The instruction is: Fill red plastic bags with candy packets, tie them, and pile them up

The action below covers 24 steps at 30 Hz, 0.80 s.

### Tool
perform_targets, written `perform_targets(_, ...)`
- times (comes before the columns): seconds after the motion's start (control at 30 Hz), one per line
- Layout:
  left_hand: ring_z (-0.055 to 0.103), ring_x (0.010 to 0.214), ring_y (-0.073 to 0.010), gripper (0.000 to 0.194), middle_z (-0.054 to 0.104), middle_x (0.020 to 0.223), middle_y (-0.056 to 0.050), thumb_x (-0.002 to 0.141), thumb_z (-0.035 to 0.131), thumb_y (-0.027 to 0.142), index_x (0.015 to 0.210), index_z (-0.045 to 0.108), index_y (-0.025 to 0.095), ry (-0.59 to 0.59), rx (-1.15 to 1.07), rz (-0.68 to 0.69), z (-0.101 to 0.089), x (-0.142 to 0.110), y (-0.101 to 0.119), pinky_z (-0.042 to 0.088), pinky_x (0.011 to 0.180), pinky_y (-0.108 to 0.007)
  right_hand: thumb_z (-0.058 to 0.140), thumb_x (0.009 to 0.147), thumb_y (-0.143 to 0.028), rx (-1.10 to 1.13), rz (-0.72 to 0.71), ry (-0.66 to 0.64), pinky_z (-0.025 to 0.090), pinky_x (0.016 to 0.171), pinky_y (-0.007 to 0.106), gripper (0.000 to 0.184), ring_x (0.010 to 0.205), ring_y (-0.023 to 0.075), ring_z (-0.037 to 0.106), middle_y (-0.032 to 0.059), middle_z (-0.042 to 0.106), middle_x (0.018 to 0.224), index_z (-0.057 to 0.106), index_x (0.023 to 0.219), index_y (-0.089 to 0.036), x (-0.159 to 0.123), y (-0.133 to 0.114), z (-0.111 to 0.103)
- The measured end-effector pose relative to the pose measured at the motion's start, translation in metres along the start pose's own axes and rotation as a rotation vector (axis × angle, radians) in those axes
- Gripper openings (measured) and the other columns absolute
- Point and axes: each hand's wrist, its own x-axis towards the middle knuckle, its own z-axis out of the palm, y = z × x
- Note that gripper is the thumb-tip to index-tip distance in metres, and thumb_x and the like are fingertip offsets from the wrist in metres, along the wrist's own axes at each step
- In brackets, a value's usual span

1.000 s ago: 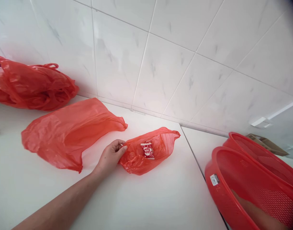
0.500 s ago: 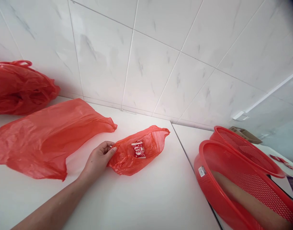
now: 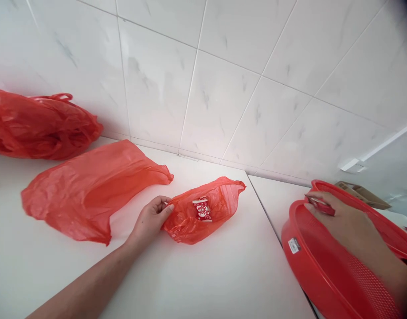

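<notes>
Crinkled, glossy plastic bag (image 3: pixel 192 228)

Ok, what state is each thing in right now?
Left hand: pinching the held bag
Held bag: open
Patterned packet: inside held bag
Right hand: gripping a red item
Loose bag: spread out
Bag bundle: crumpled
Front basket: open-topped
Rear basket: open-topped, partly hidden

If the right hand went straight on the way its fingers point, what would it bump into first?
Probably the wall: the right hand, holding something red, looks high enough to pass over the table. Depth is unclear, though, so the table might come first.
</notes>
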Motion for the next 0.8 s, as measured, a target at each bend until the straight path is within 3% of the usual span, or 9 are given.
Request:
perform_targets(0.13,0.062,0.061,-0.0163,0.032,0.065,0.073,0.0,0.075,0.059,0.046,0.091,0.054,0.02,-0.001,-0.024,0.015,0.001,0.0,0.0,0.045,0.052,-0.024,0.055,0.08,-0.043,0.259,-0.177,-0.085,0.047,0.075,0.035,0.021,0.093,0.0233,0.062,-0.0019,0.068,0.1,0.059,0.1,-0.039,-0.017,-0.06,-0.005)
perform_targets(0.23,0.063,0.062,-0.0167,0.033,0.065,0.074,-0.001,0.075,0.059,0.047,0.091,0.054,0.019,0.0,-0.03,0.032,0.001,0.0,-0.001,0.045,0.052,-0.025,0.056,0.079,-0.035,0.435,-0.4,-0.271,0.047,0.079,0.033,0.023,0.092,0.0212,0.063,-0.0037,0.067,0.101,0.062,0.101,-0.036,-0.029,-0.108,0.007)
perform_targets(0.3,0.063,0.061,-0.0167,0.034,0.065,0.073,-0.001,0.074,0.059,0.047,0.092,0.054,0.019,0.013,-0.028,0.051,0.0,0.001,-0.003,0.045,0.052,-0.025,0.057,0.077,-0.034,0.468,-0.509,-0.363,0.048,0.079,0.032,0.031,0.093,0.0205,0.062,-0.003,0.066,0.103,0.061,0.108,-0.037,-0.03,-0.131,0.022)
perform_targets(0.37,0.061,0.058,-0.0158,0.034,0.063,0.069,0.0,0.074,0.059,0.047,0.092,0.054,0.018,0.029,-0.026,0.069,-0.001,0.001,-0.005,0.044,0.05,-0.024,0.061,0.074,-0.039,0.438,-0.518,-0.383,0.049,0.076,0.031,0.049,0.095,0.0213,0.061,-0.0013,0.064,0.105,0.052,0.121,-0.039,-0.026,-0.144,0.036)
perform_targets(0.43,0.061,0.058,-0.0152,0.032,0.062,0.068,0.001,0.075,0.058,0.046,0.091,0.055,0.019,0.028,-0.033,0.081,-0.002,0.001,-0.006,0.044,0.051,-0.024,0.063,0.072,-0.047,0.414,-0.484,-0.36,0.049,0.075,0.032,0.065,0.098,0.0222,0.06,0.0007,0.063,0.107,0.04,0.132,-0.039,-0.02,-0.148,0.045)
perform_targets(0.57,0.062,0.067,-0.0173,0.03,0.065,0.076,-0.002,0.075,0.058,0.043,0.091,0.056,0.018,0.025,-0.043,0.106,-0.002,0.0,-0.005,0.046,0.056,-0.026,0.049,0.082,-0.049,0.39,-0.452,-0.208,0.047,0.083,0.034,0.049,0.105,0.0213,0.057,0.0036,0.056,0.121,0.045,0.128,-0.032,-0.002,-0.138,0.054)
perform_targets(0.67,0.061,0.067,-0.0181,0.032,0.065,0.075,-0.003,0.073,0.059,0.042,0.094,0.058,0.017,0.06,0.009,0.114,-0.001,0.0,-0.004,0.045,0.057,-0.026,0.048,0.081,-0.043,0.292,-0.396,-0.099,0.044,0.09,0.038,0.056,0.114,0.0245,0.051,0.0082,0.042,0.136,0.039,0.133,-0.025,0.009,-0.129,0.067)
perform_targets(0.8,0.06,0.075,-0.0187,0.033,0.064,0.082,-0.003,0.075,0.056,0.037,0.104,0.056,0.021,0.118,0.15,0.173,0.001,-0.002,-0.005,0.047,0.065,-0.029,0.051,0.077,-0.041,0.252,-0.3,-0.14,0.04,0.095,0.041,0.072,0.121,0.0274,0.045,0.0149,0.035,0.14,0.027,0.14,-0.017,0.012,-0.124,0.087)
